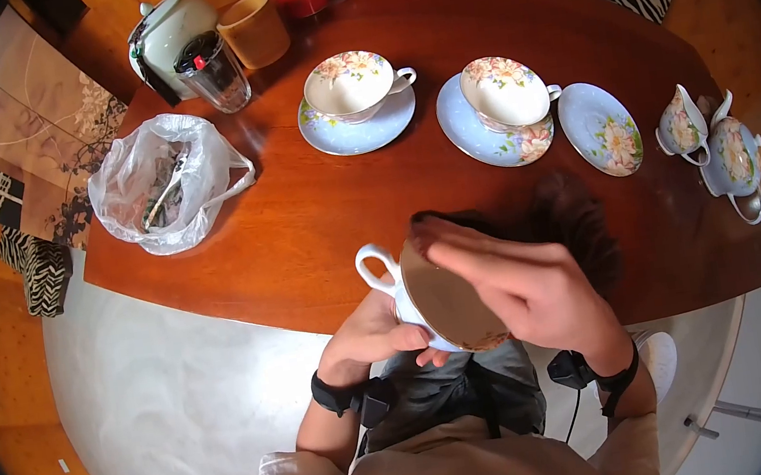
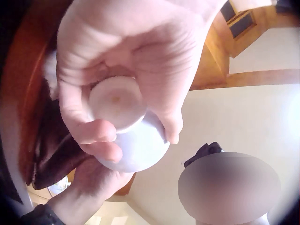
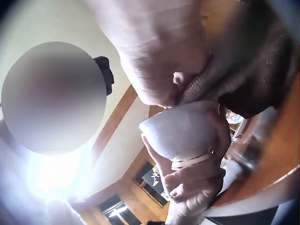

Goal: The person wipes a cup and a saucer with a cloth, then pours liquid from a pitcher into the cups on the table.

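My left hand (image 1: 375, 333) grips a pale blue cup (image 1: 417, 320) from below, its handle (image 1: 373, 265) toward the upper left. In the left wrist view, fingers and thumb curl around the cup's foot (image 2: 118, 104). The right hand (image 1: 549, 297) is at the cup's far side, over the rim, holding a dark brown cloth (image 1: 578, 223). The right wrist view shows the cloth (image 3: 234, 75) bunched against the cup's (image 3: 180, 129) mouth. The cup's inside looks brown in the head view; the right fingertips are hidden.
Two floral cups (image 1: 349, 89) (image 1: 506, 99) stand on saucers, beside a bare saucer (image 1: 602, 130). A creamer (image 1: 682, 124) and a floral teapot (image 1: 733, 156) are at the right. A plastic bag (image 1: 160, 184), glass (image 1: 218, 77), wooden cup (image 1: 256, 32) and pale jar (image 1: 175, 37) stand left on the table (image 1: 307, 256).
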The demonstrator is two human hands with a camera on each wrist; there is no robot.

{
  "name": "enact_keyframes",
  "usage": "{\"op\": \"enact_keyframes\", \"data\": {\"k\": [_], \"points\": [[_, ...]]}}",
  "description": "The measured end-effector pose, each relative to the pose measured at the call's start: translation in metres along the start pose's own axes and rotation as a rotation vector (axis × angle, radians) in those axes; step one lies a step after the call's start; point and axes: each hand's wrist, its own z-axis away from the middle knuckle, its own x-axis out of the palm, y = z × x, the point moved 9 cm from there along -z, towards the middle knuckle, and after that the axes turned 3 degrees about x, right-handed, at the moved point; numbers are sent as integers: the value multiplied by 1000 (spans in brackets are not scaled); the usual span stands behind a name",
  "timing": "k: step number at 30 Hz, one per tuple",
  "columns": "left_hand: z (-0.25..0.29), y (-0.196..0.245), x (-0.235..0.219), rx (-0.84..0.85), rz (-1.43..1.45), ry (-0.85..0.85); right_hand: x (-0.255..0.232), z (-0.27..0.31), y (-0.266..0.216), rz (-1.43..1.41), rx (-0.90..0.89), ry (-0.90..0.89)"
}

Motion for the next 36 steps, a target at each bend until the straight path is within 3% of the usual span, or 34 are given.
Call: {"op": "enact_keyframes", "data": {"k": [6, 12, 15, 19, 22, 25, 27, 29, 31, 33, 36], "points": [[3, 3, 2, 22, -17, 2, 12, -1, 2, 312, -40, -175], [4, -4, -11, 12, 58, 63, -1, 12, 28, 199, 293, -200], [9, -5, -21, -15, 14, 125, -9, 18, 36, 164, 295, -222], [17, -12, -38, -100, -81, 224, -26, 10, 23, 141, 211, -84], [15, -10, -38, -96, -81, 213, -26, 8, 25, 66, 246, -59], [5, -9, -21, 132, 410, -24, -27, 7, 25, 59, 277, -25], [8, -10, -23, 170, 457, -56, -34, 9, 31, 46, 295, 37], [9, -2, -24, 53, 157, 137, -43, 10, 36, 18, 334, 143], [14, -3, -28, -21, 41, 374, -54, 8, 27, 97, 284, 281], [15, -4, -31, -43, -4, 410, -49, 1, 3, 208, 61, 313], [6, 2, -26, -43, -103, 221, -23, -1, -17, 385, -235, 237]]}}
